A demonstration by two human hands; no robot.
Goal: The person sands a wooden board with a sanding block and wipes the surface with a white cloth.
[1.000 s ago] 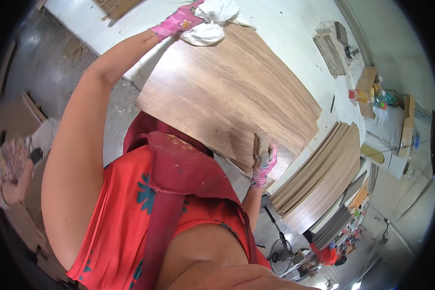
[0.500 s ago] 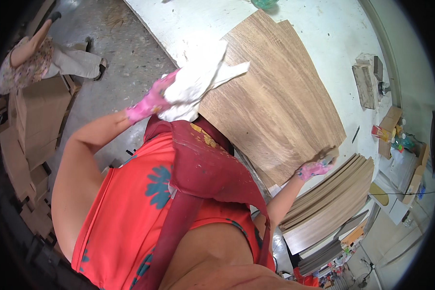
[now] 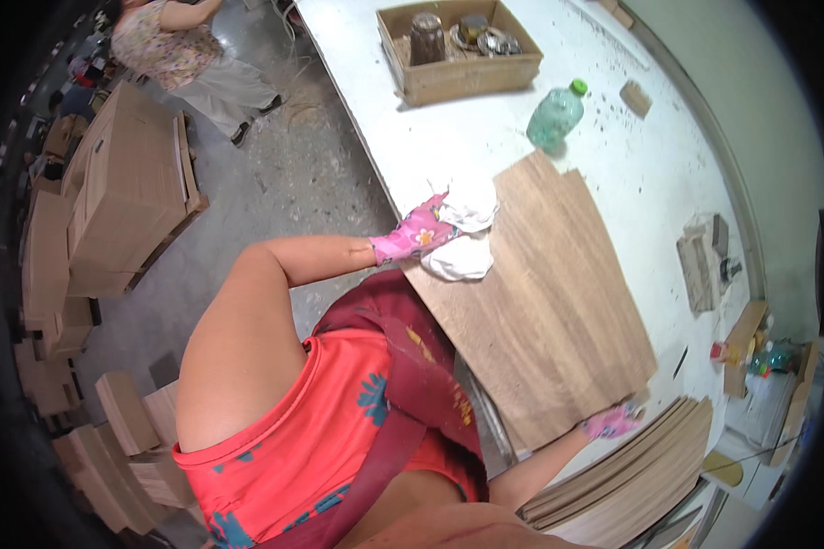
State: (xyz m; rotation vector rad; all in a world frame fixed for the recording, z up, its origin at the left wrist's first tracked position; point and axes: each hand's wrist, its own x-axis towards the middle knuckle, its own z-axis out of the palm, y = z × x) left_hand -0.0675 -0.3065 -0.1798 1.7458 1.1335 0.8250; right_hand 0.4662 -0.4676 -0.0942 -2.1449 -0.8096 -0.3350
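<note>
My left hand (image 3: 423, 232), in a pink flowered glove, is closed on a bunched white cloth (image 3: 465, 258). The cloth lies against the left edge of a wood-grain panel (image 3: 549, 302) on the white table. Offset edges at the far end suggest another panel underneath. My right hand (image 3: 612, 422), also in a pink glove, is at the panel's near right corner, with its fingers around the edge. Its fingertips are partly blurred. Just below that hand lies a stack of narrow wood-grain strips (image 3: 632, 471).
A shallow box (image 3: 467, 84) with jars stands at the far end of the table (image 3: 430, 137), near a green plastic bottle (image 3: 556, 117). Blocks (image 3: 699, 270) sit at the right. Across the floor, a person (image 3: 169, 46) stands beyond stacked boxes (image 3: 124, 201).
The view has shifted, bringing the box and whole bottle into sight. My left hand has brought the loosely spread cloth into a compact bunch on the panel. My right hand stays at the corner.
</note>
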